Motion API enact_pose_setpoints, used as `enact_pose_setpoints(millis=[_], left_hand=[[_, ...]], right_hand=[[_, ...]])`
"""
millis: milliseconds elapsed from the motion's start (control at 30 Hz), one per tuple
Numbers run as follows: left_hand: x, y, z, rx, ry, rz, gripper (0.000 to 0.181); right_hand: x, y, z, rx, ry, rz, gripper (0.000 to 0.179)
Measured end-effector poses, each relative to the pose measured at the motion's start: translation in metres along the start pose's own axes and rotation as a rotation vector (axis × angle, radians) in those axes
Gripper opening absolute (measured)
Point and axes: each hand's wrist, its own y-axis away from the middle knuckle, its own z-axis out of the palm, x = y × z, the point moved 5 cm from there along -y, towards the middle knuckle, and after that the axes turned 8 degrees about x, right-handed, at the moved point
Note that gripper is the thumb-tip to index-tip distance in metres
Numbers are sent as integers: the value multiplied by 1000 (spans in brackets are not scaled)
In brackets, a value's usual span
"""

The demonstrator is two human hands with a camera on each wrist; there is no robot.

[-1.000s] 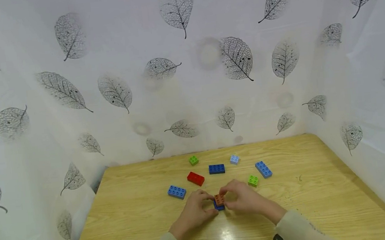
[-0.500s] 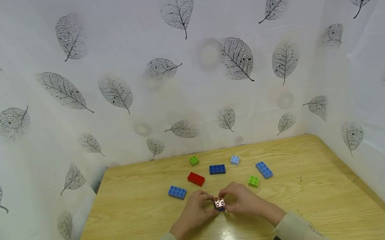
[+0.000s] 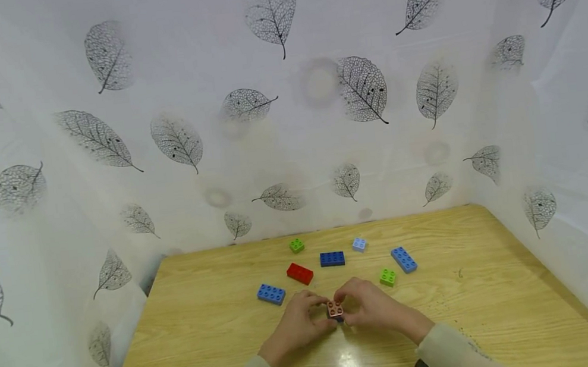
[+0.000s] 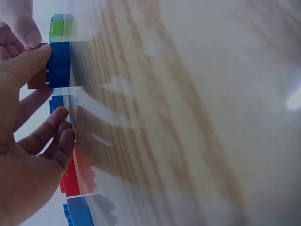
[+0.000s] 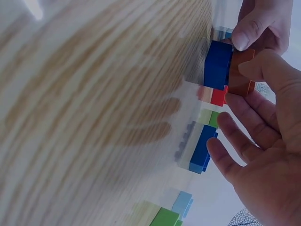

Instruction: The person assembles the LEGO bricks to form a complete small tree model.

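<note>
Head view sets the brown brick (image 3: 334, 308) between your two hands' fingertips, above the lower blue brick (image 4: 60, 64), a narrow gap showing in both wrist views. Left of the brown brick, your left hand (image 3: 298, 325) pinches the lower blue brick near that gap; right of it, your right hand (image 3: 374, 305) grips the brown brick, thumb against finger. Beyond it lie a red brick (image 3: 300, 273) and, farther, a long dark blue brick (image 3: 332, 259).

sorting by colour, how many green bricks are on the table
2: one green brick near the far edge of the table, a second green brick just beyond the right hand. None seems hidden.
</note>
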Motion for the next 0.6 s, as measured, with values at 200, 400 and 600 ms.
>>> enact_pose_setpoints(millis=[200, 400, 600], left_hand=[[-1, -1, 0, -11, -7, -8, 42], [1, -1, 0, -28, -26, -41, 46], [3, 0, 0, -28, -17, -91, 52]], right_hand=[[3, -1, 1, -13, -16, 8, 34], [5, -2, 2, -18, -13, -6, 33], [6, -1, 1, -24, -35, 21, 32]])
